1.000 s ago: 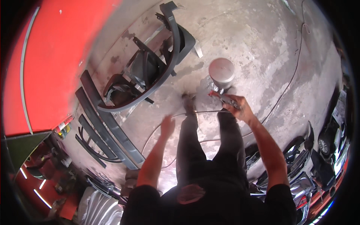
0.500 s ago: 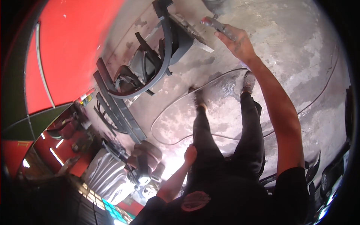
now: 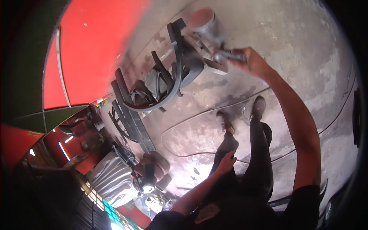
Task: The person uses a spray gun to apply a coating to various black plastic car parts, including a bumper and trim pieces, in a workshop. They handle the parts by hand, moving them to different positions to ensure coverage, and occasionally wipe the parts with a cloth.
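My right hand (image 3: 255, 63) is raised far out in front, fingers wrapped round the body of a spray gun (image 3: 232, 56). A grey cup (image 3: 209, 28) with a reddish round end sits on the gun, slightly blurred. The gun points left, close to a group of dark curved trim pieces (image 3: 178, 73) propped above the floor, and does not touch them. Low by my thigh hangs my left hand (image 3: 227, 163), its fingers loosely curled with nothing visible in them.
A thin hose (image 3: 199, 114) loops over the stained concrete floor near my feet. Long dark strips (image 3: 136, 126) lean beside the trim pieces. A large red panel (image 3: 92, 50) fills the upper left. Lower left are a striped cloth (image 3: 113, 180) and a lit lamp (image 3: 148, 188).
The spray gun has swung lower in the view and its cup now shows fully. My left hand has moved right across my thigh. My feet have shifted and the view has turned slightly.
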Tool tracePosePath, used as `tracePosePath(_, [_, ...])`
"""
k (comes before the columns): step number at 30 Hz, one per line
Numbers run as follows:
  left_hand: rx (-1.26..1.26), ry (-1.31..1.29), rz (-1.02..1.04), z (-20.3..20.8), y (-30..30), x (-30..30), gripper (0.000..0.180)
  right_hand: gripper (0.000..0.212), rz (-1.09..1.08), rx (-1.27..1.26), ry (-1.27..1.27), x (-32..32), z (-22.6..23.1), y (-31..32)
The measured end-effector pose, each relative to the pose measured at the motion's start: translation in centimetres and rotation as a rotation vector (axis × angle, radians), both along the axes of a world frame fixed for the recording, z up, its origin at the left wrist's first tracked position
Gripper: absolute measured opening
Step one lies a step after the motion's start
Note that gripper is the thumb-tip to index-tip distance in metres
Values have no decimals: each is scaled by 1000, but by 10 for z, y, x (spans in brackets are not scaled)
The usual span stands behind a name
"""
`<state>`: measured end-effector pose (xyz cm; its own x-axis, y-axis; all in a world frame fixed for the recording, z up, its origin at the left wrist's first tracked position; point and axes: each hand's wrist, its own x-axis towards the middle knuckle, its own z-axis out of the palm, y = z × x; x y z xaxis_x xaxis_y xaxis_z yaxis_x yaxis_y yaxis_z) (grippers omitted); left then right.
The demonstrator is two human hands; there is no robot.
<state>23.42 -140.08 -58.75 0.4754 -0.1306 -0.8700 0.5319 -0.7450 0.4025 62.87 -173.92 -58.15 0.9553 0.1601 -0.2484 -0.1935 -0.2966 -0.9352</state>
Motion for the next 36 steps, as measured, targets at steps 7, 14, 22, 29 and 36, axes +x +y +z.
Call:
tracePosePath(7, [-65, -148, 183, -11, -40, 53, 43, 44, -316, -140, -98, 88, 24, -10])
tracePosePath(14, [-58, -196, 79, -46, -23, 53, 38, 47, -16, -165, -155, 57, -2, -10])
tracePosePath(22, [-115, -153, 224, -34, -37, 70, 35, 54, -115, -180, -196, 115, -19, -10])
tracePosePath(29, [-14, -34, 123, -10, -18, 10, 29, 37, -253, -251, -186, 109, 20, 27])
tracePosePath(36, [13, -138, 124, 0, 20, -43, 30, 26, 303, -9, -60, -26, 31, 79])
